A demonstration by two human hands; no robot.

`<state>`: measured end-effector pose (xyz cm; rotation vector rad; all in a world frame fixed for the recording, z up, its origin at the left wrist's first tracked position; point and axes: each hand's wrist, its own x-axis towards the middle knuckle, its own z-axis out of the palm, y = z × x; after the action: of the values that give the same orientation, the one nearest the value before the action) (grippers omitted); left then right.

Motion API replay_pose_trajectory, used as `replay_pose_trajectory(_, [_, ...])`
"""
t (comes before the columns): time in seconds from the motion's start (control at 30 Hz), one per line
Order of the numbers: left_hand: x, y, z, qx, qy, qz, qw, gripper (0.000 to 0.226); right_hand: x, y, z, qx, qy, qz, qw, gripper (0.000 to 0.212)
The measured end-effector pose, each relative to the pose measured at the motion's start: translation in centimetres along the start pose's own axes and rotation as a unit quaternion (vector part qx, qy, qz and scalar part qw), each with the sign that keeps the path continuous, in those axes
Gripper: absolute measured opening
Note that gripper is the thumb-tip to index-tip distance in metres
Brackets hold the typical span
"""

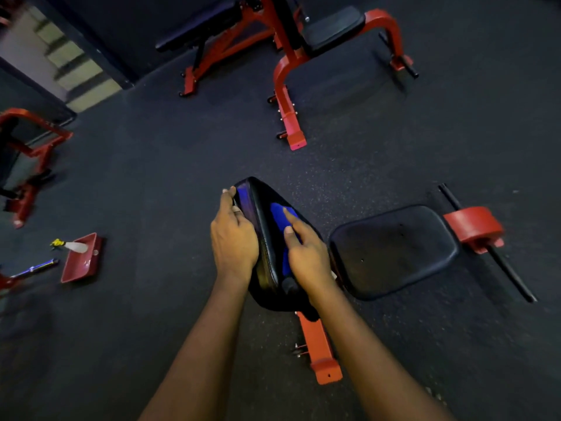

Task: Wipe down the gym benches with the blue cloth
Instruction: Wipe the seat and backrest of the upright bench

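Blue cloth (280, 212): one; centre of frame, spread on the face of the backrest pad (263, 194), mostly hidden under the palm, blue showing past the fingertips and beside the wrist.
Cloth axis: long way along the pad, from the pad's narrow tip above frame centre down toward the viewer.
Right hand (306, 253): on top of the cloth, fingers fairly straight and pressing it flat to the vinyl; not bunched around it.
Left hand (232, 238): just left of the pad, fingers curled over its side edge, steadying it.
Key relation: bare pad remains above the fingertips toward the tip; likely stroke runs up the pad's length, away from the viewer.
Seat pad (394, 250): one; right of centre, just beside the backrest's lower end; nearer the right hand, apart from the cloth; probably next.
Red foot (321, 350): below the pads, lower centre, on the floor (151, 177).
Red roller (472, 226): one, right of frame, on a black bar (513, 275).
Benches counted: three plain — this one, an adjustable bench (206, 28) at upper centre, a red-framed bench (332, 28) at upper right; both far ones well apart from the hands.
Red frame (33, 138): left edge; bench or not, cannot tell.
Red tray (80, 262): one, lower left, spray bottle (71, 246) lying across its rim.
Progress: judged mid-wipe on the first bench.
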<state>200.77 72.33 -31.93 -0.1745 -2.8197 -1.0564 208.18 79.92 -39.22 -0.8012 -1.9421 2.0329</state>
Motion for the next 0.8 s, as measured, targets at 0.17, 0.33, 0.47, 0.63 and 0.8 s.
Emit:
replay_pose_trajectory(0.17, [0.2, -0.7, 0.3, 0.019, -0.016, 0.037, 0.999, 0.054, -2.1, 1.4, 0.6, 0.038, 0.044, -0.021, 0.998, 0.040])
replay_pose_trajectory(0.33, [-0.1, -0.4, 0.0, 0.028, -0.024, 0.073, 0.997, 0.048, 0.7, 7.5, -0.8, 0.063, 0.044, 0.121, 0.990, 0.038])
replay_pose_trajectory(0.47, [0.0, -0.6, 0.1, 0.043, -0.022, 0.079, 0.996, 0.049, -0.4, 6.8, -0.6, 0.067, 0.068, 0.089, 0.991, 0.036])
replay_pose_trajectory(0.63, [0.1, -0.8, 0.3, 0.050, -0.020, 0.088, 0.995, 0.051, -2.6, 7.1, 0.0, 0.075, 0.055, -0.072, 0.993, 0.044])
replay_pose_trajectory(0.8, [0.0, -0.2, 0.4, 0.068, -0.019, 0.096, 0.993, 0.052, 0.5, 11.8, -1.5, 0.052, 0.040, 0.048, 0.997, 0.037])
